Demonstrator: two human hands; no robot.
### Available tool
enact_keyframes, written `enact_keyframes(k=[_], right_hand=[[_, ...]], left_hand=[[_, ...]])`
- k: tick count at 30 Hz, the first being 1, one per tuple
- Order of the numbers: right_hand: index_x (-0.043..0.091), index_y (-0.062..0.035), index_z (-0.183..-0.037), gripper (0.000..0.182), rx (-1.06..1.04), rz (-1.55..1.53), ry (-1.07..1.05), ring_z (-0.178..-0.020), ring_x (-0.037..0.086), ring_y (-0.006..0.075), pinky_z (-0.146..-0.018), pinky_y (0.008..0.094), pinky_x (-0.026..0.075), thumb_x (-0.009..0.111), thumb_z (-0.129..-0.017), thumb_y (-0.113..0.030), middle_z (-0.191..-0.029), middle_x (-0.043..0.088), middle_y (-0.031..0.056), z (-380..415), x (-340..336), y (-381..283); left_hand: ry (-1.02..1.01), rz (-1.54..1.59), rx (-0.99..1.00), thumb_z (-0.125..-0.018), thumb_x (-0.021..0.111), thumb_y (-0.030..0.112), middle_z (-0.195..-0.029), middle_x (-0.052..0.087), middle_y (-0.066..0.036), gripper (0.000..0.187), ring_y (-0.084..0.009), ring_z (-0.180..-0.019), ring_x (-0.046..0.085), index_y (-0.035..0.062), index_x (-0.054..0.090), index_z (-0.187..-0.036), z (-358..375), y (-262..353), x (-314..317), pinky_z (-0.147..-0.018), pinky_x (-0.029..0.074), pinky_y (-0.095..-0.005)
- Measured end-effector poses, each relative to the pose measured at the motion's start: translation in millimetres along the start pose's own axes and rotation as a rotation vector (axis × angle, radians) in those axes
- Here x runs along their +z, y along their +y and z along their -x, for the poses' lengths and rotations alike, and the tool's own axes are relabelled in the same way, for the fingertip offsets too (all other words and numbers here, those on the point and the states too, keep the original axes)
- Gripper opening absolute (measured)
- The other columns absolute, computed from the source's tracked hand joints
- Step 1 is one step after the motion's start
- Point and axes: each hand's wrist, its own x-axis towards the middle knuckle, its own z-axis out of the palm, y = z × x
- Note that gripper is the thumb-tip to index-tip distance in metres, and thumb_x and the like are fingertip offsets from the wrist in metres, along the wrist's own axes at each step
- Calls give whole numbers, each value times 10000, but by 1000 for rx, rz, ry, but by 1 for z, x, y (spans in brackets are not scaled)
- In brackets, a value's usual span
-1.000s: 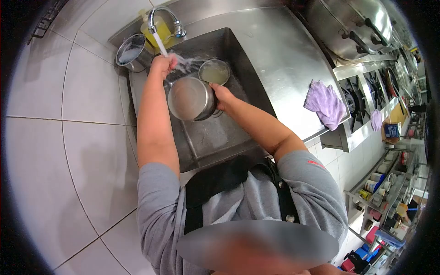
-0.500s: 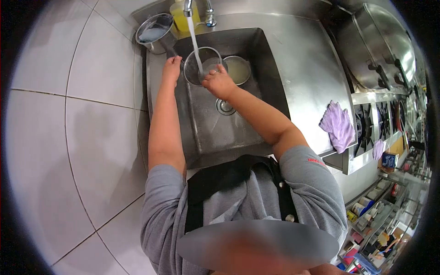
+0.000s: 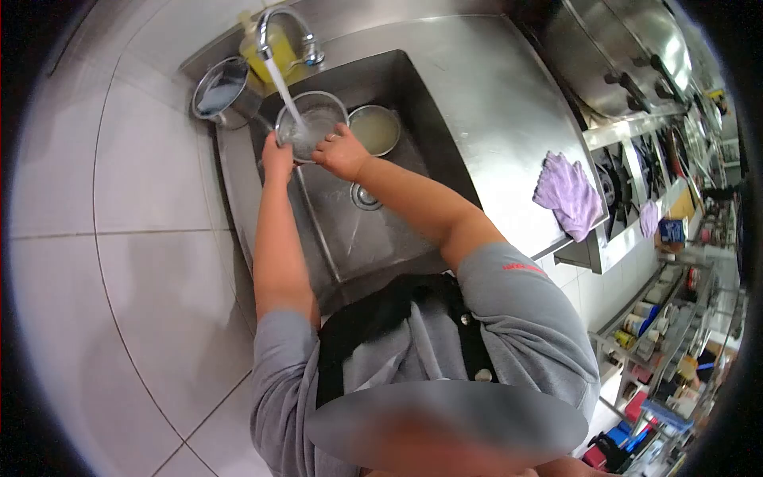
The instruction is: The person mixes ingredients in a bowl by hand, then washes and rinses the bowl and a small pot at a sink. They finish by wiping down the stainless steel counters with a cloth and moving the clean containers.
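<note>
Your left hand (image 3: 278, 160) is closed on the near left side of a round, thin-rimmed metal pot (image 3: 322, 111), and your right hand (image 3: 342, 153) has its fingers bent at the near right rim; you cannot tell from here whether it grips the metal or only rests on it. The pot is in the far left part of the sink (image 3: 389, 238), its open mouth under a white, smooth stream from the curved, shiny chrome faucet (image 3: 274, 17). Just right of it you have a round bowl (image 3: 374, 130) of cloudy, pale liquid, close to the pot's rim, which leaves you little room on that side. The sink is dull, dark grey metal with straight walls and rounded corners, and its bare floor opens toward you past the round drain (image 3: 366, 195). Beyond the left edge, a shiny metal container (image 3: 238, 111) with whitish contents stands beside a translucent yellow bottle (image 3: 274, 49), crowding that far corner. To your right, past the sink's edge, the smooth steel counter (image 3: 469, 87) gives you a broad flat stretch, with a soft, crumpled lavender cloth (image 3: 567, 195) near its right edge and a big, rounded steel vessel (image 3: 616, 60) beyond.
</note>
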Motion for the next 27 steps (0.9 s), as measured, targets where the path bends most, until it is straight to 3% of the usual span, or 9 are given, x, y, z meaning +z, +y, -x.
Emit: enact_keyframes(k=[2, 7, 10, 11, 14, 21, 22, 24, 27], right_hand=[[599, -176, -807, 106, 79, -31, -19, -854, 574, 204, -896, 465, 336, 616, -710, -215, -782, 593, -3, -2, 0, 2], [594, -90, -841, 173, 404, -546, 13, -793, 587, 240, -830, 407, 382, 576, -810, -259, -766, 604, 37, 0, -5, -5], [592, -51, -902, 271, 921, -1089, 11, -824, 587, 287, -778, 392, 417, 519, -851, -307, -852, 618, 133, 32, 18, 7], [591, -7, -934, 308, 1074, -1228, -15, -758, 572, 235, -678, 345, 438, 502, -865, -294, -845, 614, 137, 50, 7, 6], [598, 11, -939, 306, 1398, -1553, -58, -763, 528, 187, -712, 340, 423, 516, -865, -274, -847, 595, 95, 91, -10, 1], [579, 10, -970, 308, 1601, -1796, -4, -754, 583, 216, -718, 370, 471, 439, -922, -260, -878, 615, 106, 152, -57, 8], [576, 10, -978, 312, 1609, -1789, 30, -749, 584, 210, -709, 361, 475, 433, -925, -262, -873, 615, 105, 154, -67, 8], [570, 11, -994, 321, 1620, -1767, 125, -738, 584, 198, -690, 343, 484, 420, -932, -265, -862, 614, 104, 151, -92, 13], [554, 10, -1030, 317, 1615, -1695, 359, -748, 587, 183, -661, 326, 495, 421, -932, -260, -862, 611, 105, 144, -130, 21]], left_hand=[[167, -130, 187, -760, 539, 172, -1047, 577, -152, 471, -261, -866, 596, 67, 466, -1213, 0, -4, 4, -591, 520, -366], [-115, -119, -140, -823, 539, 237, -948, 597, -67, 361, -183, -814, 592, 36, 531, -1122, 6, 55, -14, -635, 516, -329], [-331, 107, -180, -856, 541, 232, -940, 593, -55, 305, -157, -817, 588, 44, 548, -1096, -15, 53, -10, -686, 518, -296], [-383, 217, -152, -851, 539, 177, -940, 592, -70, 283, -167, -822, 592, 33, 547, -1094, -25, 49, -3, -700, 518, -296], [-495, 397, -162, -815, 562, 16, -998, 581, -135, 320, -227, -924, 589, -49, 492, -1121, -27, 65, 30, -850, 495, -310], [-407, 317, -540, -812, 566, 45, -1040, 562, -150, 388, -293, -874, 588, 39, 476, -1189, -45, -8, 127, -772, 518, -425], [-359, 217, -526, -787, 598, 136, -951, 575, -127, 389, -277, -837, 594, 18, 494, -1143, -38, -29, 142, -614, 541, -406], [-495, -167, -664, -810, 607, 166, -1047, 555, -178, 481, -305, -826, 587, 28, 433, -1237, -46, -58, 164, -662, 513, -424], [-348, 138, -603, -775, 640, 247, -967, 561, -188, 488, -296, -712, 600, -48, 482, -1129, -51, -142, 203, -563, 529, -419]])
